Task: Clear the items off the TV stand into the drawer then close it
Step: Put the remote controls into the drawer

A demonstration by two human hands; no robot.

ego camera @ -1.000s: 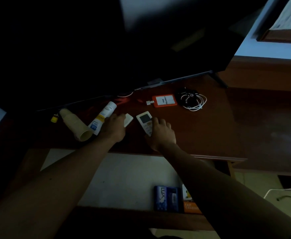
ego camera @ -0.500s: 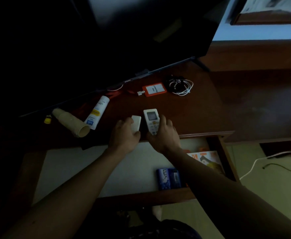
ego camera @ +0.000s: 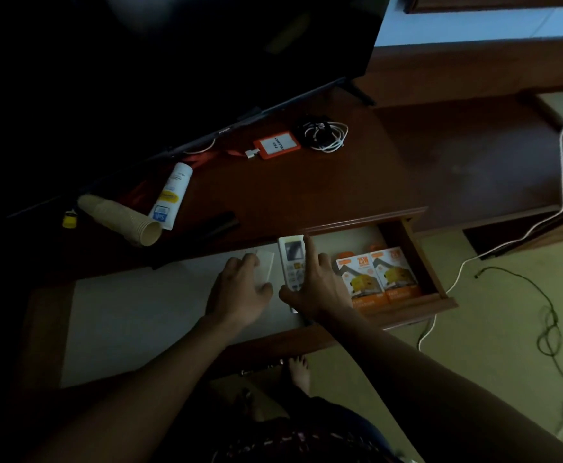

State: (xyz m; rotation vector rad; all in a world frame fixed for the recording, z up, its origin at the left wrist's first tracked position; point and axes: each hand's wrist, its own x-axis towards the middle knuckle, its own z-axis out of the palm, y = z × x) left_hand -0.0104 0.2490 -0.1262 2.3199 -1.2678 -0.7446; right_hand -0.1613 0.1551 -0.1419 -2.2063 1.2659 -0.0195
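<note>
The drawer [ego camera: 417, 304] below the dark wooden TV stand [ego camera: 307, 192] is pulled out, with a pale lining. Over it, my right hand [ego camera: 320, 285] grips a white remote [ego camera: 292, 259] with a small screen. My left hand [ego camera: 240, 292] holds a small flat white object [ego camera: 265, 267] just left of it. On the stand lie a white tube [ego camera: 171, 195], a stack of paper cups [ego camera: 123, 220], an orange badge holder [ego camera: 275, 145] and a coiled white cable [ego camera: 323, 137].
The TV [ego camera: 173, 61] fills the upper left. Two orange boxes [ego camera: 378, 279] sit in the drawer's right end. A small yellow object [ego camera: 69, 218] lies by the cups. Cables [ego camera: 547, 329] trail on the floor at right. My foot [ego camera: 300, 372] shows below the drawer.
Both hands have carried the remote and the white object off the stand's top, towards me and down over the drawer. The view has tilted down and right.
</note>
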